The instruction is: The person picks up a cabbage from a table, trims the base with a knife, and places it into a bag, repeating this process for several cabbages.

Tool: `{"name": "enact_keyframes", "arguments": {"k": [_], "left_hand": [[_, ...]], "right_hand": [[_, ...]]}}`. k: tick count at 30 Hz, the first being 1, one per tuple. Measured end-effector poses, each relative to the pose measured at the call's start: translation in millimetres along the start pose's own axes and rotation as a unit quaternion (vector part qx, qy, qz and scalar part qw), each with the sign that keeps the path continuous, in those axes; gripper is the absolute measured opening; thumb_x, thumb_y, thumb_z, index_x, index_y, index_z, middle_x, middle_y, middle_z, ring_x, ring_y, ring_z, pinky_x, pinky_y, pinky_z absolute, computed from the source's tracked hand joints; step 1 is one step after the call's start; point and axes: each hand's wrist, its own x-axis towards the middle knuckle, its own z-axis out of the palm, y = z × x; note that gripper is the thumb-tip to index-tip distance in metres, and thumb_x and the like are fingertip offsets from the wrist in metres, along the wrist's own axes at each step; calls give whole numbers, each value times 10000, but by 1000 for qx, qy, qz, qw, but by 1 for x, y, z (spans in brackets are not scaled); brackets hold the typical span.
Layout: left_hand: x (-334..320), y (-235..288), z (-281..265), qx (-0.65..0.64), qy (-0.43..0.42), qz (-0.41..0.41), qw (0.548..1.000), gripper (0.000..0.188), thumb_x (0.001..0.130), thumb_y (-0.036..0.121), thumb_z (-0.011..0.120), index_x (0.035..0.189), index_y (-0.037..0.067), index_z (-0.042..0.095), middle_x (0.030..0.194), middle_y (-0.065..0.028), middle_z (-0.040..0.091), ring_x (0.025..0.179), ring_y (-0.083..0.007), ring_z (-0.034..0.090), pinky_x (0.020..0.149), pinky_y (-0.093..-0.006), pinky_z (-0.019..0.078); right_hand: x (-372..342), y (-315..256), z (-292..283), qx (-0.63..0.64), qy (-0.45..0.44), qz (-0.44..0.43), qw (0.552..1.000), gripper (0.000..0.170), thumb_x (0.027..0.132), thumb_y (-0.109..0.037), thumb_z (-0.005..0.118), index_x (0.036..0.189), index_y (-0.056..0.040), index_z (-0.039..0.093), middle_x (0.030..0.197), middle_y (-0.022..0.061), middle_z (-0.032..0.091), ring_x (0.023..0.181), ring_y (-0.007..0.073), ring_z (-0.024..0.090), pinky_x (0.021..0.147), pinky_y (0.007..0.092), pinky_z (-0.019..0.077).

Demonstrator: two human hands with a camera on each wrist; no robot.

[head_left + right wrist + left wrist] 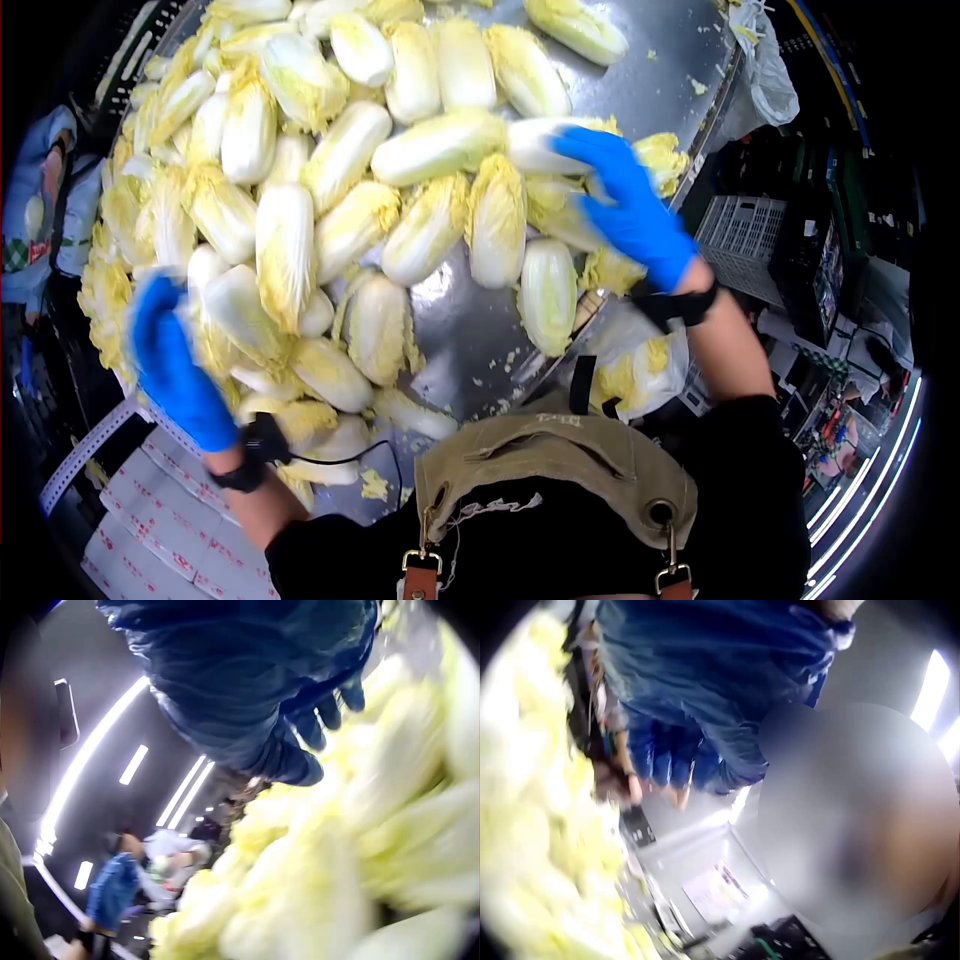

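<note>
Napa cabbages lie heaped on a metal table, pale white at the base with yellow leaf tips. My right hand (635, 215), in a blue glove, reaches over the right side of the heap. Its fingertips overlap the end of a white cabbage (540, 145), and the thumb stands apart from the fingers; in the right wrist view the fingers (306, 729) are spread above the heap. At the left edge my blue-gloved left hand (180, 365) is beside the piled cabbages (240, 315), blurred. The left wrist view shows nothing held in its fingers (664, 754).
Bare metal table (455, 330) shows near my apron (550, 455). A plastic bag (640, 370) with yellow leaves hangs at the right edge. White cartons (160, 510) stand lower left, a grey crate (740, 240) at right. Another person (40, 200) stands at far left.
</note>
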Motion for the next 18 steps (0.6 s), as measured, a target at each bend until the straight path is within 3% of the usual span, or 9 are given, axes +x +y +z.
{"name": "enact_keyframes", "arguments": {"k": [1, 2, 3, 4, 7, 10, 13, 16, 18], "left_hand": [[-25, 36, 27, -24, -159, -7, 987, 253, 936, 72, 477, 1143, -30, 582, 1154, -104, 597, 1061, -187, 556, 978, -318, 406], [-48, 28, 54, -201, -291, -132, 926, 205, 919, 65, 551, 1099, -17, 603, 1110, -87, 613, 1039, -176, 565, 910, -296, 445], [-68, 43, 85, -207, -386, -229, 869, 216, 913, 98, 589, 1099, -12, 608, 1085, -88, 612, 1022, -178, 573, 880, -286, 462], [-90, 38, 114, -157, -466, -231, 840, 321, 908, 186, 622, 1158, -8, 572, 1094, -117, 615, 1016, -190, 584, 875, -291, 469], [-150, 21, 193, -12, -451, -179, 874, 616, 819, 365, 711, 1223, -35, 473, 1138, -222, 564, 1061, -317, 560, 916, -415, 444], [-179, 29, 215, 69, -311, -21, 948, 593, 817, 348, 701, 1197, -46, 473, 1141, -239, 529, 1053, -367, 528, 920, -450, 429], [-199, 35, 201, 32, -202, 56, 977, 539, 843, 322, 675, 1211, -20, 479, 1119, -161, 539, 1035, -277, 534, 888, -376, 442], [-201, 54, 181, -212, -341, -187, 897, 443, 906, 312, 607, 1222, 19, 504, 1115, -122, 579, 982, -217, 569, 854, -328, 468], [-209, 49, 178, -428, -386, -323, 751, 433, 953, 394, 526, 1219, 52, 531, 1103, -73, 605, 965, -144, 583, 850, -284, 482]], "right_hand": [[-28, 12, -33, -101, -79, 23, 991, 607, 709, 61, 564, 1296, -77, 494, 1267, 130, 489, 1204, 301, 464, 1016, 387, 390], [-52, 11, -50, -170, -167, 53, 970, 628, 690, 62, 567, 1297, -79, 492, 1258, 137, 493, 1198, 318, 464, 1031, 404, 376], [-69, 8, -58, -237, -252, 76, 935, 649, 670, 62, 570, 1298, -81, 490, 1249, 144, 498, 1191, 335, 465, 1046, 421, 363], [-77, 7, -53, -286, -240, 41, 927, 641, 677, 55, 570, 1297, -88, 490, 1240, 138, 505, 1190, 333, 465, 1059, 433, 346], [-102, 17, -40, -407, -192, -36, 892, 609, 701, 32, 565, 1289, -109, 491, 1218, 119, 518, 1191, 323, 462, 1093, 462, 298], [-103, 51, -37, -448, -193, -64, 871, 532, 746, -9, 533, 1262, -134, 504, 1219, 97, 513, 1197, 303, 457, 1112, 490, 265], [-108, 49, -53, -472, -222, -103, 847, 585, 682, -5, 604, 1247, -117, 505, 1199, 82, 516, 1207, 295, 451, 1115, 501, 253], [-124, -3, -74, -432, -156, -117, 881, 547, 714, -51, 609, 1250, -131, 535, 1225, 84, 530, 1188, 287, 485, 1092, 508, 297], [-142, -40, -68, -401, -94, -191, 891, 500, 756, -82, 603, 1249, -148, 555, 1235, 77, 535, 1183, 281, 501, 1076, 505, 331]]}}
